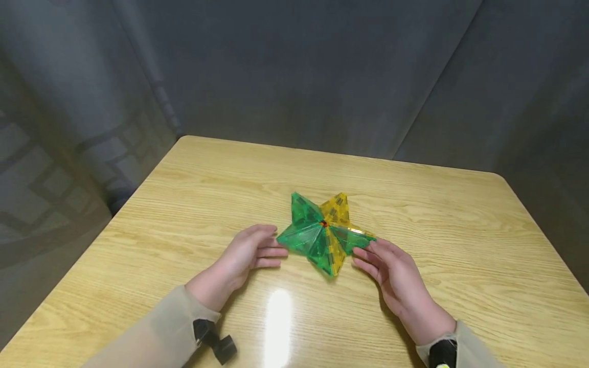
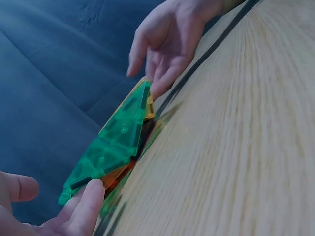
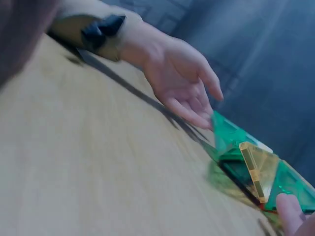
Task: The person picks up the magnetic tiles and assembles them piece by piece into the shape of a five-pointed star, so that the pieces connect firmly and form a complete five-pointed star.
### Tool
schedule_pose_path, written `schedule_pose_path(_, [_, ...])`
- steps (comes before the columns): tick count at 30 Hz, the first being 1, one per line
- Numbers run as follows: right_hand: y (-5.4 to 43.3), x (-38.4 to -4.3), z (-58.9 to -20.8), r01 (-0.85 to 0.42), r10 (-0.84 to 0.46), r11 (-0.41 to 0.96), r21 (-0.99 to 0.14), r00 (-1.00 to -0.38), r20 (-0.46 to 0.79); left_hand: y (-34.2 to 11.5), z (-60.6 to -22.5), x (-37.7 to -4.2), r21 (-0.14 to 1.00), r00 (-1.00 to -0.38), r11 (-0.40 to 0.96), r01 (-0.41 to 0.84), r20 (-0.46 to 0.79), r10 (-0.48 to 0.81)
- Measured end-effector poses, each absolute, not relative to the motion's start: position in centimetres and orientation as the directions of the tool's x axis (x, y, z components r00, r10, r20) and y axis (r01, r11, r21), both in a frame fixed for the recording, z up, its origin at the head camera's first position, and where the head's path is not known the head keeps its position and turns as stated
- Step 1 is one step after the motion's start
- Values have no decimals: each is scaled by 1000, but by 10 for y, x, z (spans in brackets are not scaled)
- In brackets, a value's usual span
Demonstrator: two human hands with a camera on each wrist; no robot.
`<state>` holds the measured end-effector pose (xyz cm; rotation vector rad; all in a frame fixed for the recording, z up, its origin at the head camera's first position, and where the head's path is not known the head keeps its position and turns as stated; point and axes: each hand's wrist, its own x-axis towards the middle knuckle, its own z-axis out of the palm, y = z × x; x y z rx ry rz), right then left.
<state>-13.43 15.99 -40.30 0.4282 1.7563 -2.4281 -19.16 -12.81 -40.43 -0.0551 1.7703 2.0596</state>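
A raised star of translucent green and yellow triangular tiles [image 1: 301, 239] sits on the table, with a small red spot at its peak. My left hand [image 1: 246, 251] is at its left green point, fingers extended and touching the tip. On the opposite side, my right hand [image 1: 400, 278] has its fingertips at the right green point. In the left wrist view, the star [image 2: 115, 137] shows orange pieces low on its side, and the right thumb stands apart from the tiles. From the right wrist, the left hand [image 3: 182, 81] appears with its thumb raised clear of the star.
The star stands near the middle of a light wood table [image 1: 193, 179]. Dark grey curtains [image 1: 294, 76] hang behind and beside it. A black strap with a small block [image 1: 213, 340] is on the left wrist, and another black strap [image 1: 443, 352] is on the right.
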Motion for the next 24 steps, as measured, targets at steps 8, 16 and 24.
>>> schedule_pose_path(8, [179, -176, -404, 236, 69, -278, -931, -962, -264, -118, -405, -186, 906, -871, -195, -377, -275, 408])
schedule_pose_path(16, [181, -211, -404, 233, 89, -290, -928, -959, -268, -110, -406, -188, 885, -870, -277, -375, -232, 436])
schedule_pose_path(24, [178, -214, -406, 232, 101, -290, -929, -957, -271, -111, -403, -191, 879, -875, -285, -381, -244, 417])
